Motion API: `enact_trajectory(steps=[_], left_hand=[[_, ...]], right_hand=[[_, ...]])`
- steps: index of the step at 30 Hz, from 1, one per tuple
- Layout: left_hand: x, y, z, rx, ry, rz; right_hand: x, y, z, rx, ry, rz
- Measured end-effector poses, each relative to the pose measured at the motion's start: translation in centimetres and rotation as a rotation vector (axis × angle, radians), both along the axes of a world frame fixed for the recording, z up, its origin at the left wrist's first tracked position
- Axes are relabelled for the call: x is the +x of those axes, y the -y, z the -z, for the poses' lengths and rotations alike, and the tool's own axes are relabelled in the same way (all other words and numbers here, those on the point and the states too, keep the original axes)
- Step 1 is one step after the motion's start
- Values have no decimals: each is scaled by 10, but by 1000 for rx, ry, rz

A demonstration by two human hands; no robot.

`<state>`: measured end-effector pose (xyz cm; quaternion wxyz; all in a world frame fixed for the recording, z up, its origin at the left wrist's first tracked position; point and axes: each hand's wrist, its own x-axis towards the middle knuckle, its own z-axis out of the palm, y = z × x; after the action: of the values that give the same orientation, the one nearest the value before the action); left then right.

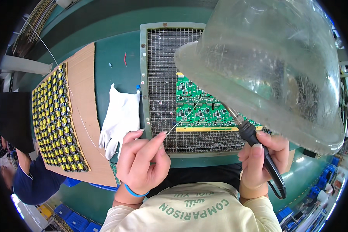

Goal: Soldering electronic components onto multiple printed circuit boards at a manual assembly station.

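My left hand (144, 160) pinches a thin length of solder wire (176, 124), whose far end reaches over the green circuit board panel (193, 115). In my right hand (263, 160) is a black-handled soldering iron (248, 131), its metal shaft slanting up and left to the panel. The iron's tip is near the wire's end; whether they touch I cannot tell. Small components and yellow edge strips show on the panel, which lies on a metal mesh grate (160, 77). A clear plastic hood (255, 73) covers part of the panel from view.
Left of the grate lies a white glove (121, 112). Farther left, cardboard (83, 92) bears boards with rows of yellow components (60, 120). The wire trails back across it to the upper left. Another person's arm (24, 160) shows at the far left. Blue bins (76, 222) stand below.
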<state>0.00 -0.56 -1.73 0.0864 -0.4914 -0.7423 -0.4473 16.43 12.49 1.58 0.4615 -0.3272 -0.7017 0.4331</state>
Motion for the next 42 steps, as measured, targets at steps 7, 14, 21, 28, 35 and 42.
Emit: enact_trajectory(steps=[7, 14, 21, 28, 35, 42], left_hand=[[1, -3, -8, -29, -40, -21], [-4, 4, -9, -9, -77, -60], [-10, 6, -6, 28, -22, -125], [-12, -7, -11, 29, -63, -70], [-13, -7, -12, 7, -47, -102], [-7, 9, -7, 58, -48, -83]], right_hand=[[1, 2, 4, -43, 0, -2], [3, 4, 2, -48, 20, -19], [-2, 2, 2, -20, -27, -36], [-7, 2, 2, -26, -45, -44], [-8, 0, 5, -36, -44, -49], [-6, 5, 7, -77, -5, -154]])
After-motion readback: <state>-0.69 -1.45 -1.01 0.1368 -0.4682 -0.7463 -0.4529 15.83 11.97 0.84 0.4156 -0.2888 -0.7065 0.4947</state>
